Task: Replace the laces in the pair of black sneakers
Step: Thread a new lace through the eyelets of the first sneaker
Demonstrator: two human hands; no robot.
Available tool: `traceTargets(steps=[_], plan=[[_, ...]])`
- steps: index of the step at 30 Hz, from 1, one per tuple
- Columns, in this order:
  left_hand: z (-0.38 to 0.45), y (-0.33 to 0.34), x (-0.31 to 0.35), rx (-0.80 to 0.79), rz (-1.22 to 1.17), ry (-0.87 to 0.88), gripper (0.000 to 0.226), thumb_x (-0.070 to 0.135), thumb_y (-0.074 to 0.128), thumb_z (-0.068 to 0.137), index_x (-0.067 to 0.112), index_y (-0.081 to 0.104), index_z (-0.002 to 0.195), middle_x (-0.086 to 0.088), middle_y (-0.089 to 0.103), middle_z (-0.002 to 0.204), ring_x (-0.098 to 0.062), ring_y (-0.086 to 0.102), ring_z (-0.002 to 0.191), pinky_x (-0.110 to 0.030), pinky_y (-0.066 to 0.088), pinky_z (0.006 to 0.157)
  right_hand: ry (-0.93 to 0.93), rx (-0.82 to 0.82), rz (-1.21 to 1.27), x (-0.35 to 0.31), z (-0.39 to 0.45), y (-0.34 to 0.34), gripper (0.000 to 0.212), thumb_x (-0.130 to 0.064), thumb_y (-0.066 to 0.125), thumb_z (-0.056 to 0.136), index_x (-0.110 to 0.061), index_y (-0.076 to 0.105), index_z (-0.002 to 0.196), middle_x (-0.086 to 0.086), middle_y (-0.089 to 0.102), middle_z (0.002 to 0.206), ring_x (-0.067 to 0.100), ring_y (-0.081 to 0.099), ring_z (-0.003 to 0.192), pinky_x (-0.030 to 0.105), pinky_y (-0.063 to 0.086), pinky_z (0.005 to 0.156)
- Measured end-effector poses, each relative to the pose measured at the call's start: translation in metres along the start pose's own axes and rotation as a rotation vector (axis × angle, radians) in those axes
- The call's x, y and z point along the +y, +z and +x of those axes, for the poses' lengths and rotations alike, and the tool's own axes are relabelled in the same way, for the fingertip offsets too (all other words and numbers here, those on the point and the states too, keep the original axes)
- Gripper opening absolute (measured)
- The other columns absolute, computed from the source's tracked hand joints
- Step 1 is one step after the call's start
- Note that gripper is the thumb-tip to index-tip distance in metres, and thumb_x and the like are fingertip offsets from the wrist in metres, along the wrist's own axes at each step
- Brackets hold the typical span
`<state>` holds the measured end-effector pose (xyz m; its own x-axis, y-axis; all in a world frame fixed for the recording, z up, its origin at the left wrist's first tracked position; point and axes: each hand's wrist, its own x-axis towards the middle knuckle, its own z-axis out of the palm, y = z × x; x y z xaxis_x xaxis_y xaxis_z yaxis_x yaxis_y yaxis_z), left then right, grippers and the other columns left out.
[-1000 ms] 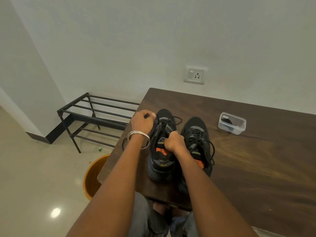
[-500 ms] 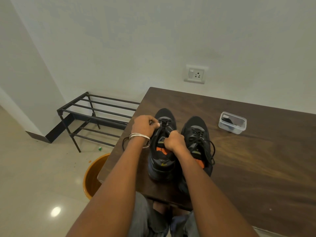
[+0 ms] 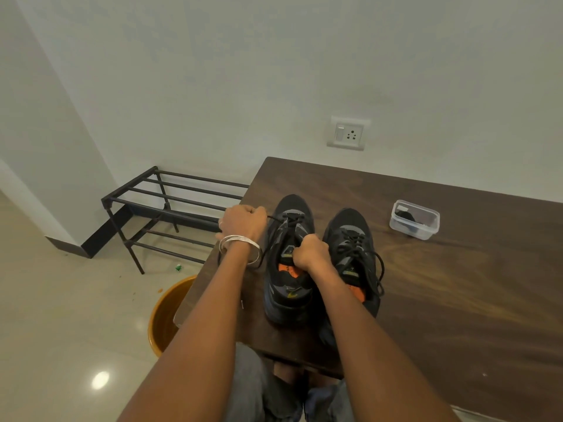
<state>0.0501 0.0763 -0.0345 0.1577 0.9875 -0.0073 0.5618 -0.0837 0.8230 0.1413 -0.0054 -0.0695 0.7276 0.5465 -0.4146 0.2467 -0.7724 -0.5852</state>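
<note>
My left hand (image 3: 243, 222) pinches the thin black lace (image 3: 275, 221), drawing it sideways out of the left black sneaker (image 3: 289, 269) on the dark wooden counter (image 3: 457, 284); my right hand (image 3: 309, 254) grips its tongue to steady it.

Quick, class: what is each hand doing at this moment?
Left hand: closed, pinching the black lace drawn from the left sneaker.
Right hand: closed, gripping that sneaker's tongue area.
</note>
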Motion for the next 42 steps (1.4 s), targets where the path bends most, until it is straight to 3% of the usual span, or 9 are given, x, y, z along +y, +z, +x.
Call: traceTargets(steps=[4,9,12,15,23,26,30,34,42], plan=[[-0.003,-0.002,0.002,0.015,0.225,-0.012,0.036,0.04,0.052,0.088,0.013,0.062,0.067,-0.004,0.061,0.085,-0.025,0.051,0.107,-0.055,0.021,0.106,0.004,-0.006,-0.026,-0.003,-0.003,-0.002,0.062,-0.017,0.055,0.096,0.006,0.029,0.148,0.025,0.048,0.14,0.039,0.054,0.122,0.038,0.048,0.086],[0.0,0.009,-0.002,-0.101,0.392,0.044,0.033,0.051,0.061,0.085,0.023,0.066,0.069,0.0,0.065,0.08,-0.018,0.056,0.096,-0.068,0.012,0.11,0.011,-0.022,-0.061,-0.006,-0.007,-0.007,0.065,-0.02,0.057,0.095,0.007,0.029,0.147,0.024,0.046,0.141,0.038,0.053,0.123,0.037,0.047,0.087],[0.003,0.012,-0.005,-0.222,0.265,0.068,0.027,0.046,0.069,0.081,0.032,0.065,0.058,0.005,0.066,0.07,-0.024,0.064,0.09,-0.065,0.035,0.102,0.002,-0.031,-0.091,-0.008,-0.01,-0.011,0.059,-0.022,0.059,0.094,0.007,0.039,0.141,0.021,0.05,0.137,0.035,0.056,0.119,0.036,0.048,0.084],[-0.002,0.01,-0.001,-0.267,0.208,0.06,0.017,0.038,0.072,0.082,0.028,0.074,0.068,-0.004,0.07,0.075,-0.027,0.066,0.082,-0.051,0.049,0.092,-0.026,-0.039,-0.12,-0.008,-0.013,-0.017,0.039,-0.02,0.057,0.095,0.001,0.054,0.129,0.019,0.054,0.131,0.033,0.059,0.114,0.037,0.052,0.09],[-0.01,0.001,0.008,-0.233,0.072,0.039,0.025,0.019,0.059,0.092,0.005,0.062,0.072,-0.006,0.061,0.07,-0.021,0.059,0.069,-0.034,0.049,0.069,-0.04,-0.042,-0.147,-0.01,-0.021,-0.025,0.033,-0.018,0.056,0.096,-0.003,0.055,0.125,0.018,0.054,0.131,0.034,0.058,0.115,0.038,0.052,0.094],[-0.007,-0.002,0.011,-0.207,-0.089,0.024,0.01,0.023,0.062,0.088,0.017,0.062,0.079,-0.005,0.071,0.079,-0.019,0.069,0.076,-0.041,0.056,0.081,-0.058,-0.042,-0.176,-0.011,-0.025,-0.028,0.036,-0.018,0.056,0.096,-0.002,0.054,0.128,0.019,0.053,0.133,0.034,0.056,0.118,0.036,0.048,0.091],[-0.002,-0.014,0.017,-0.118,-0.04,0.137,0.01,0.037,0.07,0.078,0.032,0.062,0.082,0.012,0.07,0.084,-0.01,0.061,0.09,-0.046,0.039,0.1,-0.108,-0.004,-0.19,-0.018,-0.03,-0.039,0.035,-0.017,0.058,0.095,-0.003,0.053,0.127,0.019,0.053,0.133,0.035,0.056,0.118,0.037,0.048,0.092],[-0.004,-0.022,0.023,-0.187,-0.186,0.17,0.016,0.024,0.079,0.074,0.035,0.067,0.072,0.012,0.071,0.078,-0.013,0.068,0.086,-0.043,0.051,0.093,-0.194,0.062,-0.113,-0.028,-0.035,-0.055,0.035,-0.023,0.066,0.092,-0.003,0.056,0.12,0.018,0.059,0.124,0.035,0.058,0.114,0.039,0.048,0.091],[-0.001,-0.019,0.021,-0.346,-0.43,0.098,0.042,-0.02,0.066,0.071,0.013,0.068,0.097,-0.001,0.071,0.086,-0.011,0.068,0.084,-0.034,0.058,0.083,-0.304,0.07,0.096,-0.028,-0.034,-0.062,0.027,-0.019,0.071,0.09,-0.006,0.068,0.114,0.011,0.065,0.119,0.026,0.058,0.115,0.036,0.049,0.098]])
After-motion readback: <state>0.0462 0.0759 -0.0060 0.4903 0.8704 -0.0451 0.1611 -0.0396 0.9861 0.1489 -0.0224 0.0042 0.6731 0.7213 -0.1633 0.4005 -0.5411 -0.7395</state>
